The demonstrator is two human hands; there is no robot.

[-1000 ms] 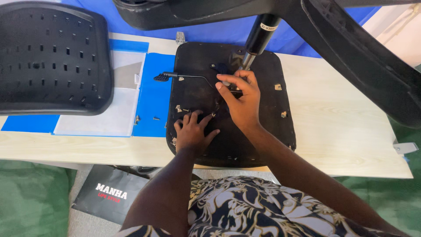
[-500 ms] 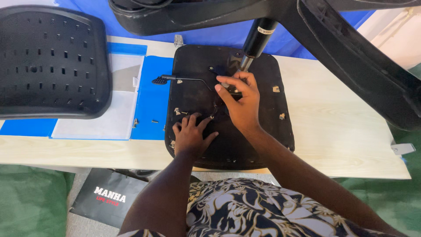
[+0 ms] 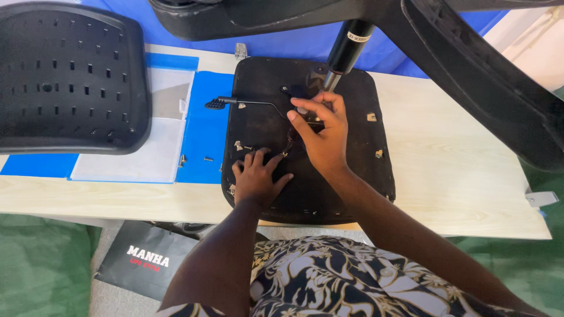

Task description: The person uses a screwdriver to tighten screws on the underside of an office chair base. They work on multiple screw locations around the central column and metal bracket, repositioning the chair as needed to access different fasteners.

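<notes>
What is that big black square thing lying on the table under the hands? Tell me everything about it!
It is a black chair seat with rounded corners, lying flat and upside down on the pale wooden table. Its underside looks dull and scuffed, with small metal brackets near the edges. A thin lever with a black paddle tip sticks out to its left over a blue sheet. A black and silver gas cylinder rises from its far middle. The left hand presses flat on it; the right hand works at the mechanism by the cylinder.

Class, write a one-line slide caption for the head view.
Left hand flat on upturned seat base, right hand at its mechanism.
</notes>
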